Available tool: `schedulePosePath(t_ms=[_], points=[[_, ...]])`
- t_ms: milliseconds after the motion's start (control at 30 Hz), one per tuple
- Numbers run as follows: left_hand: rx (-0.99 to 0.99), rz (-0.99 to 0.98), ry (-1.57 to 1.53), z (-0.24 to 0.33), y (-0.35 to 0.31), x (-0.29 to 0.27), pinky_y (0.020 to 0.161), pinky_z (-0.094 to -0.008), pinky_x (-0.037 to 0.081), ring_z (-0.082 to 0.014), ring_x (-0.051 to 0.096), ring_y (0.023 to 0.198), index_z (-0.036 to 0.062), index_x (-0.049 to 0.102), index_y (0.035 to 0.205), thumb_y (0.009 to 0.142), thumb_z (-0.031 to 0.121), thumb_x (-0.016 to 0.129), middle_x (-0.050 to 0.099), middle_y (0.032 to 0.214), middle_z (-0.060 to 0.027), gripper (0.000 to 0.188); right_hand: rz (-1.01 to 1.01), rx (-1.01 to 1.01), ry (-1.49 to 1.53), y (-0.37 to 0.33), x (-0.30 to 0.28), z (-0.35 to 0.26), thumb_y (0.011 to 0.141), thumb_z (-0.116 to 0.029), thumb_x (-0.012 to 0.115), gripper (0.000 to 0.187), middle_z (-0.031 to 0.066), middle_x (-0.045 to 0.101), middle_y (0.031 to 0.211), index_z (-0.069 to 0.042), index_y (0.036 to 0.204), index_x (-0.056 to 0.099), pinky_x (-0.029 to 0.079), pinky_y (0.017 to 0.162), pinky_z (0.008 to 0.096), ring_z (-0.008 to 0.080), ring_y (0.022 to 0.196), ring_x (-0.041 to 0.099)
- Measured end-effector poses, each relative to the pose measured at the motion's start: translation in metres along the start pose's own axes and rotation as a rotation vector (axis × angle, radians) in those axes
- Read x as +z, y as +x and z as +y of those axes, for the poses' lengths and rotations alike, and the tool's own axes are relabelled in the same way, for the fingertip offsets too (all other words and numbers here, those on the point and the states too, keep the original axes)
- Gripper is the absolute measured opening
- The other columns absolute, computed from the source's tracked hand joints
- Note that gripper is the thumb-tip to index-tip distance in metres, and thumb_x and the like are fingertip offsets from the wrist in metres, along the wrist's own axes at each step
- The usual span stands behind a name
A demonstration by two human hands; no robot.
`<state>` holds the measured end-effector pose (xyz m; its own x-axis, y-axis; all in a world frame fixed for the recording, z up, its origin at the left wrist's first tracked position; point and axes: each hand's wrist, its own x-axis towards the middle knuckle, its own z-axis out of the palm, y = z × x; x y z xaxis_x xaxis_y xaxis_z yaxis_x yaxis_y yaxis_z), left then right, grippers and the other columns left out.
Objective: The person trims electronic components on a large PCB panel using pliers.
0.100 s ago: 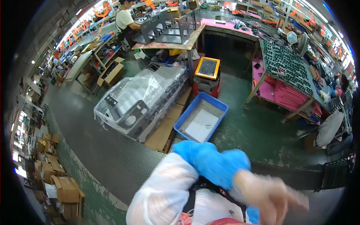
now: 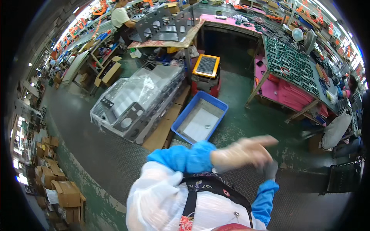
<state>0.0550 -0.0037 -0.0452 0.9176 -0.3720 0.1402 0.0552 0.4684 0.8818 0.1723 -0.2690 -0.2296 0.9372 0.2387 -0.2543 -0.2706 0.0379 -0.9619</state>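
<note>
My left arm, in a white sleeve and a blue sleeve cover [image 2: 181,158], reaches across my body to the right. My left hand [image 2: 244,153] is blurred by motion, with fingers stretched apart and nothing visible in it. Just beyond its fingertips is my right hand [image 2: 269,170], which looks grey, as if gloved. Its fingers are blurred and partly hidden behind the left hand, so their pose does not show. A second blue sleeve cover [image 2: 265,200] is on the right forearm. Nearest ahead of my hands stands a blue plastic bin [image 2: 220,127] with a white sheet inside.
Plastic-wrapped metal panels [image 2: 135,96] rest on cardboard at the left. A yellow-topped crate [image 2: 207,65] stands behind the bin. On the right, a workbench [image 2: 287,82] holds many small green parts. A person [image 2: 120,17] works at the far bench. Cardboard boxes [image 2: 67,192] are stacked lower left.
My left hand has swung up and forward, away from my body. My right hand and forearm have come into view at the right. The whole view has shifted slightly.
</note>
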Motion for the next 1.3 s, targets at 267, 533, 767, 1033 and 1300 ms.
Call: schedulePosePath(t_ms=[267, 533, 767, 1033, 1300], points=[[-0.284, 0.606, -0.566, -0.101, 0.031, -0.139, 0.112, -0.0495, 0.025, -0.0328, 0.028, 0.139, 0.0138, 0.015, 0.152, 0.094, 0.057, 0.044, 0.024, 0.153, -0.0172, 0.078, -0.076, 0.117, 0.025, 0.094, 0.143, -0.136, 0.095, -0.033, 0.055, 0.037, 0.0058, 0.062, 0.067, 0.001, 0.082, 0.06, 0.046, 0.051, 0.0232, 0.0103, 0.057, 0.057], [-0.15, 0.158, -0.71, -0.03, 0.126, -0.214, 0.108, -0.0579, 0.03, -0.0324, 0.032, 0.137, 0.0172, 0.018, 0.151, 0.095, 0.055, 0.042, 0.027, 0.151, -0.0161, 0.072, 0.082, 0.087, -0.001, 0.227, 0.133, -0.13, 0.096, -0.031, 0.052, 0.035, 0.0094, 0.063, 0.07, 0.003, 0.09, 0.06, 0.048, 0.052, 0.0254, 0.0139, 0.057, 0.059], [-0.179, 0.617, -0.653, -0.038, 0.202, -0.281, 0.094, -0.0421, 0.045, -0.0207, 0.055, 0.11, 0.0114, 0.044, 0.133, 0.091, 0.007, 0.053, 0.055, 0.119, -0.008, 0.042, 0.02, 0.091, 0.089, 0.312, 0.154, -0.146, 0.096, -0.029, 0.053, 0.034, 0.0111, 0.065, 0.08, 0.004, 0.098, 0.06, 0.051, 0.058, 0.0256, 0.0154, 0.068, 0.063], [0.108, 1.217, 0.316, -0.046, 0.326, -0.364, 0.06, -0.0287, 0.042, -0.0116, 0.05, 0.068, 0.0058, 0.051, 0.088, 0.085, 0.003, 0.061, 0.054, 0.075, -0.001, 0.011, -0.603, -0.199, -0.804, 0.433, 0.208, -0.193, 0.085, -0.03, 0.067, 0.035, 0.0144, 0.067, 0.092, -0.002, 0.106, 0.063, 0.05, 0.071, 0.0342, 0.0236, 0.081, 0.066], [-0.173, 1.306, 0.143, -0.021, 0.399, -0.416, 0.055, -0.0284, 0.043, -0.013, 0.049, 0.057, 0.006, 0.05, 0.073, 0.087, 0.038, 0.062, 0.047, 0.059, -0.0031, 0.036, -0.515, -0.731, -1.247, 0.554, 0.225, -0.172, 0.08, -0.023, 0.062, 0.015, 0.0102, 0.061, 0.083, -0.009, 0.084, 0.059, 0.047, 0.062, 0.0439, 0.0324, 0.079, 0.061]])
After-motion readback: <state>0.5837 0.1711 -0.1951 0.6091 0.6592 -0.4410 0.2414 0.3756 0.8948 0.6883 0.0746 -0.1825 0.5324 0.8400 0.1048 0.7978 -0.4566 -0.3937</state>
